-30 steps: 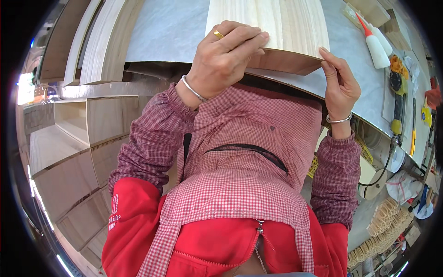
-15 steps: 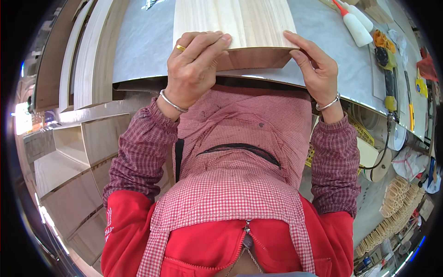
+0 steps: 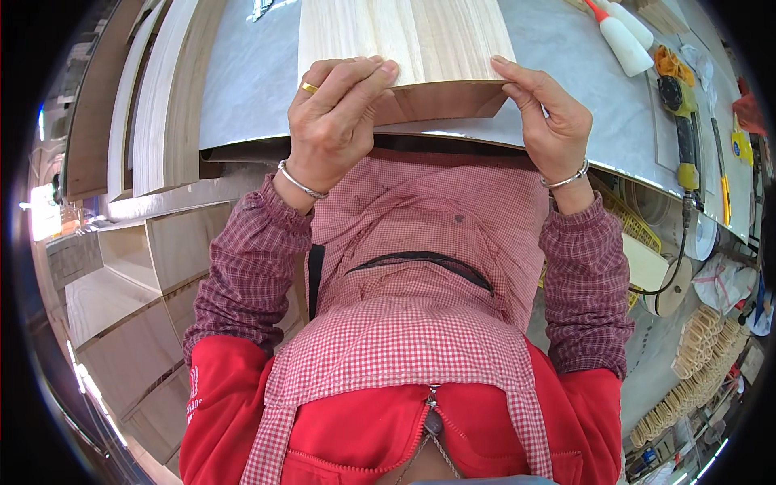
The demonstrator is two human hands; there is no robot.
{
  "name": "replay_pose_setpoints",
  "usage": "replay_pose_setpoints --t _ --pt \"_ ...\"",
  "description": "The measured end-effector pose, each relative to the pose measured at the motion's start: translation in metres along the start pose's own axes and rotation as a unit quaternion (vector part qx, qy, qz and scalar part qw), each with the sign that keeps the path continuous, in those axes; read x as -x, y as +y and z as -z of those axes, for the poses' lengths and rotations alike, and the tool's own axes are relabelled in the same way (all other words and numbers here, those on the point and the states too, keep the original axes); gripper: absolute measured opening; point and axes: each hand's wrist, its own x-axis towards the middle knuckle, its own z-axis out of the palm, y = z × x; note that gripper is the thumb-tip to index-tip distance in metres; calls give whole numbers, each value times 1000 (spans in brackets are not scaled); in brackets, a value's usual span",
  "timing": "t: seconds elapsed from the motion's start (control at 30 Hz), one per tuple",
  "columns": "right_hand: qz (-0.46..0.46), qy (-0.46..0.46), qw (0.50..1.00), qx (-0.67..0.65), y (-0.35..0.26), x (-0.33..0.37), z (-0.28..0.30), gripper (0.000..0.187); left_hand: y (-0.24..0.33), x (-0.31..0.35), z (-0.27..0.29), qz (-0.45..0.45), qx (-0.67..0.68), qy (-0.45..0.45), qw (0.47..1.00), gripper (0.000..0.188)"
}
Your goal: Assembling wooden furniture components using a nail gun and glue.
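A pale wooden box (image 3: 408,40) lies on the grey tabletop (image 3: 250,89), its near end overhung by a light top panel and its far part cut off by the picture's upper edge. My left hand (image 3: 335,105) grips the near left part of the panel's edge, fingers bent over the top and the thumb hidden below. At the near right corner, my right hand (image 3: 550,113) pinches the panel between thumb and fingers. Under the panel's near edge shows a darker brown wooden face (image 3: 440,103).
Long wooden boards (image 3: 174,97) stand at the left, above open wooden boxes (image 3: 113,291). To the right are a white glue bottle (image 3: 626,48) with a red nozzle, a yellow-black air tool (image 3: 683,121) on a hose, and a yellow-handled cutter (image 3: 722,182). Bundled wooden loops (image 3: 695,380) lie lower right.
The wooden box and both hands have shifted slightly left in the picture. The grip of each hand on the panel looks the same.
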Motion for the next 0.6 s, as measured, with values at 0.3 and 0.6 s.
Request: replay_pose_setpoints --t 0.3,0.6 --pt "14 16 1000 -2 7 1 1 31 3 -1 0 19 0 -23 1000 26" --pt "-68 -130 988 41 -5 -5 9 33 1 0 4 10 -9 -10 1000 29"
